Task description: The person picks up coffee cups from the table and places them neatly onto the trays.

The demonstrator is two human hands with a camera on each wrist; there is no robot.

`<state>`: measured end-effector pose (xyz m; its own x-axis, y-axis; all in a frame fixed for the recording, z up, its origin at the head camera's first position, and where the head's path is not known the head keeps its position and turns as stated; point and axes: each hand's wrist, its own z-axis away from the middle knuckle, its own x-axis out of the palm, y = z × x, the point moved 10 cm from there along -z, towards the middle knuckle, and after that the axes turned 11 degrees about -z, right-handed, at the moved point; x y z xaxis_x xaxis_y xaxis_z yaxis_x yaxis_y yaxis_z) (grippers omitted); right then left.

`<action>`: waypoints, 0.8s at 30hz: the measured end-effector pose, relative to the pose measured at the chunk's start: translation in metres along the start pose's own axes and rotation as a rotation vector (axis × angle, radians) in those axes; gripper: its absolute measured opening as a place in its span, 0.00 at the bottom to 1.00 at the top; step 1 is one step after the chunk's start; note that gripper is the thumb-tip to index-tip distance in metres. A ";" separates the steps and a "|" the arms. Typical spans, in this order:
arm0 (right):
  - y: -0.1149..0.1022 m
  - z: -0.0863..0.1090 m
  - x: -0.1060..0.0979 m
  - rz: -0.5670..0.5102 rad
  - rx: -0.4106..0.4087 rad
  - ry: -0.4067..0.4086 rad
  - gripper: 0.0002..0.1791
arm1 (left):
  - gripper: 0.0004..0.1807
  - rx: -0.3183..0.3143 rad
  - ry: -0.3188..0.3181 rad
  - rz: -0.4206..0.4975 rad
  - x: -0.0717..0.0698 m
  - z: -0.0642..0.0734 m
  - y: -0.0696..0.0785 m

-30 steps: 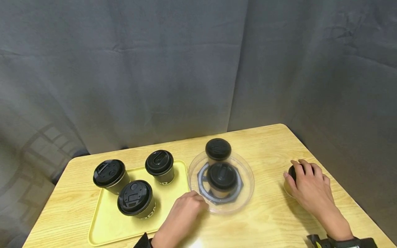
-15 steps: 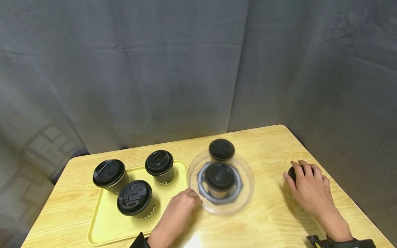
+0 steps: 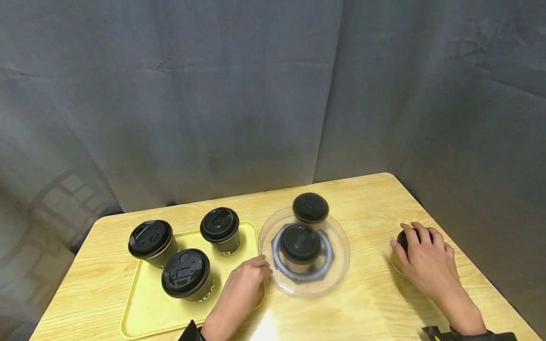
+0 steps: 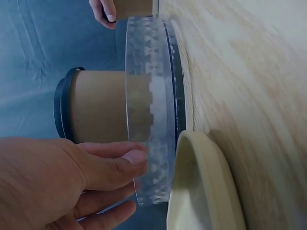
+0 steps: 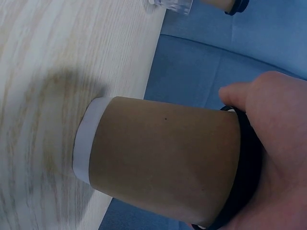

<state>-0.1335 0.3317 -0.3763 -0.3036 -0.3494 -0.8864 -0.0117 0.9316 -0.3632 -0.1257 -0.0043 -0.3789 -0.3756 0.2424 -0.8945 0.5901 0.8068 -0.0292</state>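
Note:
My left hand (image 3: pixel 244 284) pinches the near-left rim of a clear plastic turntable (image 3: pixel 337 265), thumb and fingertips at its patterned wall (image 4: pixel 149 52). On the turntable stand two brown paper coffee cups with black lids: a front cup (image 3: pixel 300 244) and a back cup (image 3: pixel 310 207). At the table's right side, my right hand (image 3: pixel 428 255) grips another lidded brown coffee cup (image 5: pixel 165 153) from above, fingers around its black lid (image 5: pixel 247 165). That cup stands upright on the table, and the hand hides most of its lid in the head view.
Left of the turntable lies a yellow tray (image 3: pixel 149 312). It carries three dark lidded cups: one at the back left (image 3: pixel 153 241), one in front (image 3: pixel 187 274) and one at the back right (image 3: pixel 221 229). A grey curtain (image 3: pixel 239 94) hangs behind the wooden table (image 3: pixel 367 303).
The turntable has turned clockwise: its back cup has moved right and its front cup slightly left. My left hand has moved left and slightly away along the rim. My right hand stays put.

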 end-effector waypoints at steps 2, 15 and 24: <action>0.000 0.000 0.000 0.000 0.001 0.003 0.28 | 0.15 -0.003 0.011 -0.015 0.000 0.000 -0.001; -0.001 0.001 -0.001 0.012 -0.011 0.013 0.27 | 0.06 -0.097 -0.030 -0.025 0.007 0.001 -0.015; 0.000 0.001 -0.001 0.006 -0.003 0.015 0.28 | 0.09 -0.142 -0.041 -0.065 0.009 -0.002 -0.020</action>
<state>-0.1324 0.3319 -0.3758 -0.3177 -0.3427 -0.8841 -0.0124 0.9338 -0.3575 -0.1423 -0.0174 -0.3861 -0.3790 0.1671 -0.9102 0.4575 0.8888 -0.0273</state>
